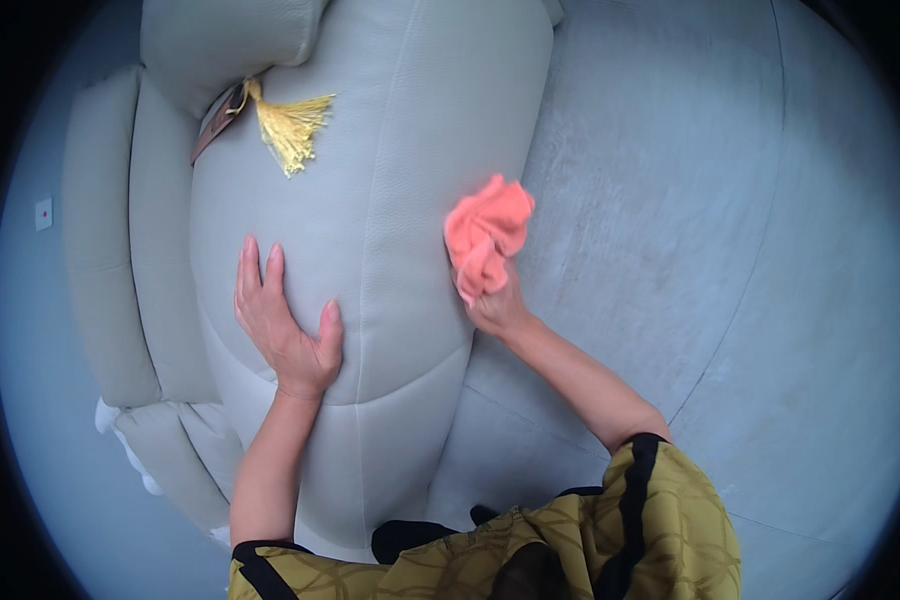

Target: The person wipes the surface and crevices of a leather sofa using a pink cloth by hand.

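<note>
A pale grey leather sofa (412,150) runs from the top of the view down to my body. My left hand (289,330) lies palm down on its seat with the fingers spread, holding nothing. At the seat's front edge, my right hand (495,300) grips a crumpled coral-pink cloth (487,225), which hides most of the fingers and rests against the leather. Beyond my left hand, a yellow tassel (292,127) spreads over the seat, tied to a flat brown piece (217,131) tucked beside the cushion.
The sofa's backrest (101,247) stands on the left, before a wall with a small white plate (43,214). A large cushion or armrest (229,37) is at the top. Grey floor (645,225) with thin joint lines extends right. White material (131,450) shows behind the lower left sofa part.
</note>
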`<state>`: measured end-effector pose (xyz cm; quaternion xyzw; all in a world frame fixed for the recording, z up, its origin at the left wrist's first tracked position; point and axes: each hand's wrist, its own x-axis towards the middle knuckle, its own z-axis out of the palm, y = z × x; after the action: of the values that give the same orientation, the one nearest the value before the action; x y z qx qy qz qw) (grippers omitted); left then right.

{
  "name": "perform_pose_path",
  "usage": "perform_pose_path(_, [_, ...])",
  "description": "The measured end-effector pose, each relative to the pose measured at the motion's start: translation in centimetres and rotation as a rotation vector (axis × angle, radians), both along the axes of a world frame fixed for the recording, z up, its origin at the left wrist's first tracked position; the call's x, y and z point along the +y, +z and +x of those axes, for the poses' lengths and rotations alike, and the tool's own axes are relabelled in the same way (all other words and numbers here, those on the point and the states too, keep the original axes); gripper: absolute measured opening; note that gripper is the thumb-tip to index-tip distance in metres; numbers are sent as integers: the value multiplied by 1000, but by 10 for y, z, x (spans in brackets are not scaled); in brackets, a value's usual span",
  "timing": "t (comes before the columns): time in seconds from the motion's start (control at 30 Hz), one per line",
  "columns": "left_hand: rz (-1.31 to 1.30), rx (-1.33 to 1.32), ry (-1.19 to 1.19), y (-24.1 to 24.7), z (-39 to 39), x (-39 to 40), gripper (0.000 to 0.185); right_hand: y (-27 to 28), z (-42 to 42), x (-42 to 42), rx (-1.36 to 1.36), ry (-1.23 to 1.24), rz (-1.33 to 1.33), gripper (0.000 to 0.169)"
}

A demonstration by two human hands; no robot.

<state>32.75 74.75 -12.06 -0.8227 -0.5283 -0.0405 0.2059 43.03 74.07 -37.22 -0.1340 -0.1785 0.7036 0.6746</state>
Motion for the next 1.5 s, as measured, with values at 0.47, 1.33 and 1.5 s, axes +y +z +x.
perform_pose_path(0.47, [-7, -15, -20, -3, -10, -4, 64, 42, 131, 238, -720, -609, -359, 25])
perform_pose_path(1.33, [8, -20, -74, -4, -3, 6, 60, -6, 11, -5, -360, -298, -143, 50])
perform_pose_path(1.5, [-20, 85, -92, -4, -4, 12, 58, 74, 27, 35, -632, -546, 14, 51])
